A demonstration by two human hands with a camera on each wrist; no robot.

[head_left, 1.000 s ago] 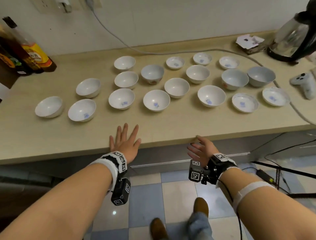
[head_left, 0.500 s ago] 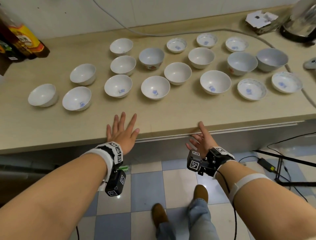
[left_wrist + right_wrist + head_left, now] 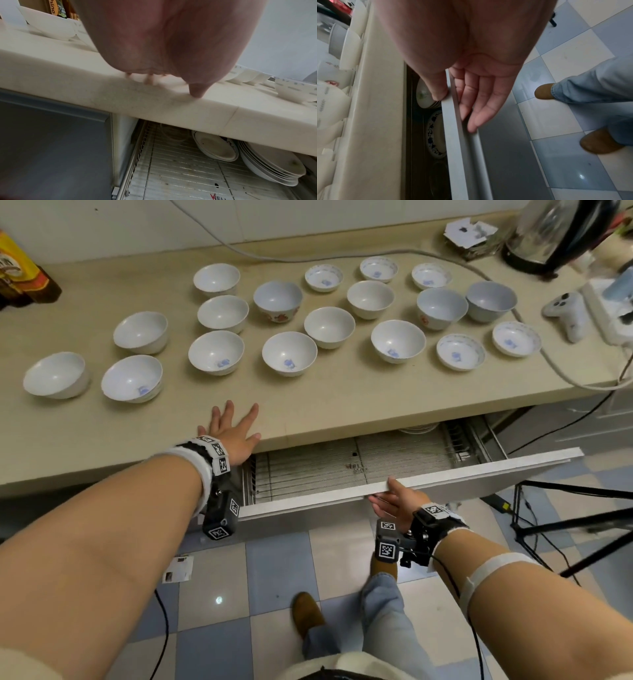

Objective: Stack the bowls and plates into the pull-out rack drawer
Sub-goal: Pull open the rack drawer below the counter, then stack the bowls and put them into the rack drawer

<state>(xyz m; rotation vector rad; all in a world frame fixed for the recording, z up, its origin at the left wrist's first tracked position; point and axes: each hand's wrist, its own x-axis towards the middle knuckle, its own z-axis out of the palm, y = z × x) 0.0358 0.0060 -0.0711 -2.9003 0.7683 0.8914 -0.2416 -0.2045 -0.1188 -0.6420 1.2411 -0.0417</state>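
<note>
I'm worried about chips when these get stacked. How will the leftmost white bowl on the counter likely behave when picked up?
The leftmost bowl looks like glazed ceramic, so probably rigid, brittle and somewhat slippery. It already sits tilted on a narrow foot, so a nudge may rock it. Its small size suggests one hand can lift it; the left hand, flat on the counter, is nearer.

White bowls (image 3: 289,353) on counter; rack drawer (image 3: 342,470) part-open.

Beige countertop (image 3: 342,402) — white bowls (image 3: 289,358), shallow dishes (image 3: 460,356), kettle (image 3: 555,234), bottles (image 3: 20,278).
</note>
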